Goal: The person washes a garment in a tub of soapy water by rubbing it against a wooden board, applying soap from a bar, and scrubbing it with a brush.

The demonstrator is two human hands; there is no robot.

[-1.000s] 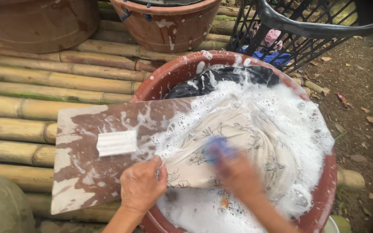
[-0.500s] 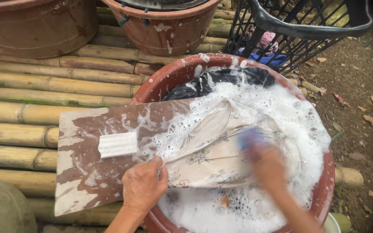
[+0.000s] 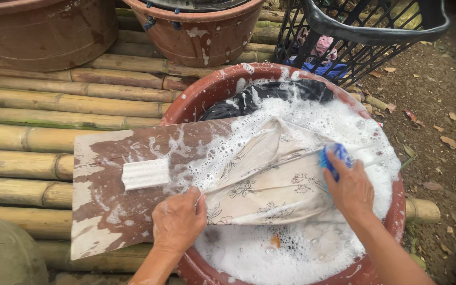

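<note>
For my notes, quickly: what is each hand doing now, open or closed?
Left hand: closed, pinning the cloth on the board.
Right hand: closed on a blue brush.

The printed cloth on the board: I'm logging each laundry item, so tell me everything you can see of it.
The printed cloth is cream fabric with dark line-drawn flowers, soaked and creased, one fold raised along its middle. It lies spread over the wet wooden board and the suds in the red-brown basin. The left hand pins its near corner to the board; the right hand presses a blue brush on its far end.
</note>
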